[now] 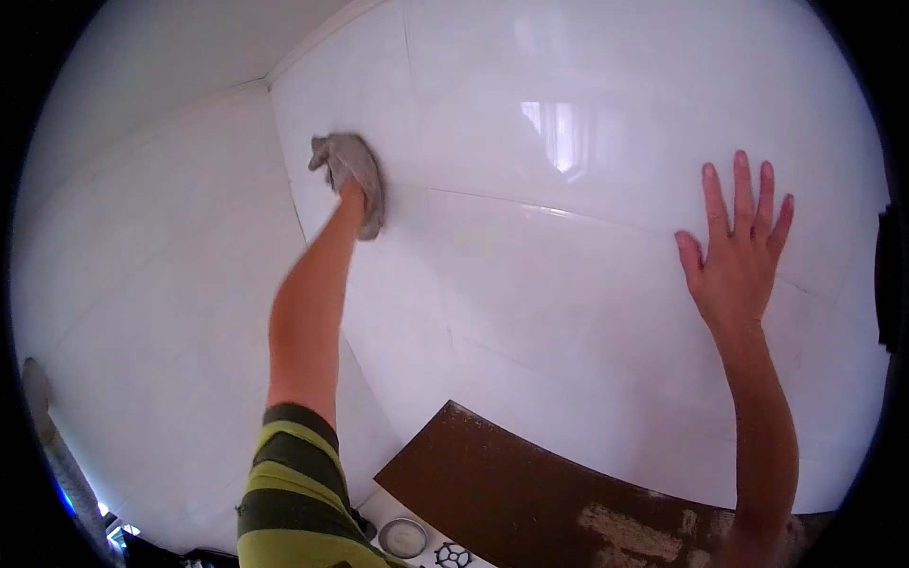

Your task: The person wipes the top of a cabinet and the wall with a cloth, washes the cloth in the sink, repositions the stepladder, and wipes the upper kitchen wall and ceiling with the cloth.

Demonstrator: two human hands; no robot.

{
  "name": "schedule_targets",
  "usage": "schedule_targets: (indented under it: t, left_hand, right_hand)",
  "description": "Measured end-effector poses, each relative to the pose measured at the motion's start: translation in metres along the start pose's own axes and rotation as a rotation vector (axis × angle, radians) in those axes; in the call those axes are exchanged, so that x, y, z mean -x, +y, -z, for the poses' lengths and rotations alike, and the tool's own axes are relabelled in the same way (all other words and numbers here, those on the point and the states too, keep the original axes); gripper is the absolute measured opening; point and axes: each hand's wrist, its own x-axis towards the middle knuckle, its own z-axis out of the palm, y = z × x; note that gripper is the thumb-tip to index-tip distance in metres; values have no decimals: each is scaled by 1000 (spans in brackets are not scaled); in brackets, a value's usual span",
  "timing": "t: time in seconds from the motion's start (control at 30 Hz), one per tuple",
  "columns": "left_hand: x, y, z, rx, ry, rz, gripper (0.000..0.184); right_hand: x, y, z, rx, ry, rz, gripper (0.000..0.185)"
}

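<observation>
My left hand [352,192] is pressed to the white tiled wall [549,284] near the corner, with a grey cloth [367,175] in it. The cloth covers most of the fingers, and its folds hang out to the left and below. Further right, my right hand [737,260] lies flat against the same wall with its fingers spread and nothing in it. A striped green sleeve [298,483] covers the upper part of my left arm.
Below the wall tiles a brown panel [502,473] with worn, pale patches runs along the bottom. At its left are a round metal dish [402,538] and a black burner grate [453,555]. A second white wall [161,303] meets the corner at left.
</observation>
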Motion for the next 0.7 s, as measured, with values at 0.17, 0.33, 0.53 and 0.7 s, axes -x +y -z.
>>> schedule_targets:
  t: [0.17,0.33,0.53,0.7]
  left_hand:
    - [68,106,-94,350,822,36,23]
    - [136,125,-86,1464,1003,-389,64]
    - [-30,39,-124,1324,-43,-423,61]
    - [22,117,-155,3377,-632,-362,43]
  right_hand:
    - [4,3,-2,-16,24,7,79]
    - [-30,9,15,20,76,75,77]
    - [-22,16,23,25,87,62,76]
    - [-17,-9,4,30,63,61,75]
